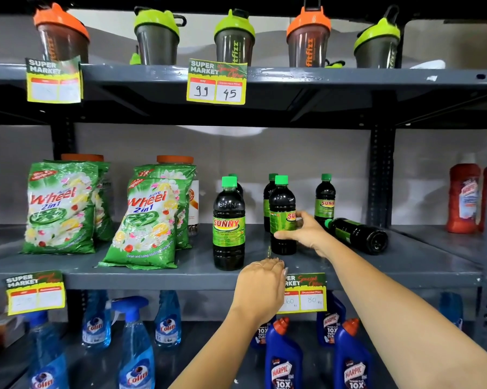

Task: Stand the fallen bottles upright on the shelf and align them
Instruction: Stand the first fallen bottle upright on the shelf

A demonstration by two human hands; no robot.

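Note:
Dark Sunny bottles with green caps stand on the middle shelf. One upright bottle is at the front. My right hand grips a second upright bottle by its label. Behind it stand two more bottles, and another is mostly hidden behind the front one. One bottle lies on its side to the right, cap pointing left, just behind my right wrist. My left hand hovers at the shelf's front edge with fingers curled and holding nothing.
Green Wheel detergent bags fill the left of the shelf. A red bottle stands far right past an upright post. Shaker cups line the shelf above; Colin sprays and Harpic bottles sit below.

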